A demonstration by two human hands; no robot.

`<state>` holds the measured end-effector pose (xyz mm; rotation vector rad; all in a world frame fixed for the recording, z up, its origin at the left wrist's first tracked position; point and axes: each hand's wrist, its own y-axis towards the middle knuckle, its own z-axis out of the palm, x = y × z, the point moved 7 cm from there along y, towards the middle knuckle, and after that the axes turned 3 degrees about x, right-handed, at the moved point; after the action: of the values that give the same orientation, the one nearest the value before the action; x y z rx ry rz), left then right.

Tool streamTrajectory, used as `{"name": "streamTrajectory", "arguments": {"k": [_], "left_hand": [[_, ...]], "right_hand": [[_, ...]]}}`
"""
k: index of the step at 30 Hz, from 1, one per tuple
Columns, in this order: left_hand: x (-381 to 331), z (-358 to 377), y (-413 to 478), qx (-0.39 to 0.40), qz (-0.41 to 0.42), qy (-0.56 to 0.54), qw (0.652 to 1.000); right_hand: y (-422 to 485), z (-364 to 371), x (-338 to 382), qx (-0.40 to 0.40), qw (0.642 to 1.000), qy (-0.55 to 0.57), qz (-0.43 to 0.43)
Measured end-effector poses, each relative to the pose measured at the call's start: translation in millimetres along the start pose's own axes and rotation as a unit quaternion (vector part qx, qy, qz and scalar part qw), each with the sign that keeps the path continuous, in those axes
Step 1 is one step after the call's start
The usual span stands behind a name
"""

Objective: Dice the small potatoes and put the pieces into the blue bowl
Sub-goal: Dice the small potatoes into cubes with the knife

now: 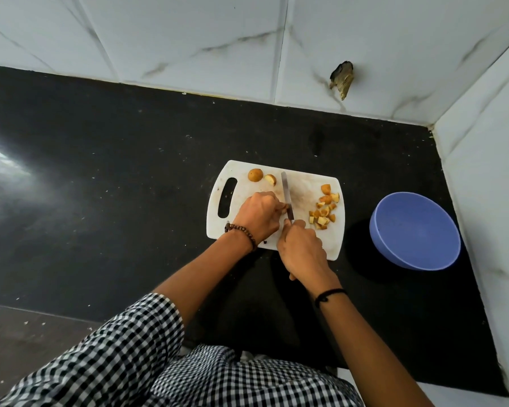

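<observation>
On the white cutting board (306,183), my left hand (259,215) curls over a potato piece that is mostly hidden under the fingers. My right hand (301,248) grips the handle of a knife (287,195), whose blade points away from me and rests right beside the left fingertips. A whole small potato (255,175) and a cut piece (270,180) lie at the board's far edge. A pile of diced potato (323,211) sits on the board's right side. The blue bowl (415,230) stands to the right of the board, with nothing visible inside.
The board lies on a black countertop (130,171). White marble-look tiled walls (247,54) run along the back and close on the right, just beyond the bowl. A hole (342,79) breaks the back wall. The counter's front edge is near my checked shirt.
</observation>
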<state>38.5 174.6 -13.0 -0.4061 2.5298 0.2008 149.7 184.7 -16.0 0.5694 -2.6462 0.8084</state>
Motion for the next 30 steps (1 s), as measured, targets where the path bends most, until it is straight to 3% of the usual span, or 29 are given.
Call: {"name": "streamTrajectory", "arguments": {"k": [10, 21, 30], "left_hand": [[5, 0, 1, -0.006, -0.043, -0.019, 0.999], [7, -6, 1, -0.017, -0.075, -0.047, 0.996], [-2, -7, -3, 0.002, -0.018, -0.009, 1.0]], "right_hand": [[-28, 5, -12, 0.011, 0.998, -0.062, -0.003], [-69, 6, -40, 0.079, 0.993, -0.083, 0.039], [-78, -11, -57, 0.055, 0.997, 0.036, 0.051]]}}
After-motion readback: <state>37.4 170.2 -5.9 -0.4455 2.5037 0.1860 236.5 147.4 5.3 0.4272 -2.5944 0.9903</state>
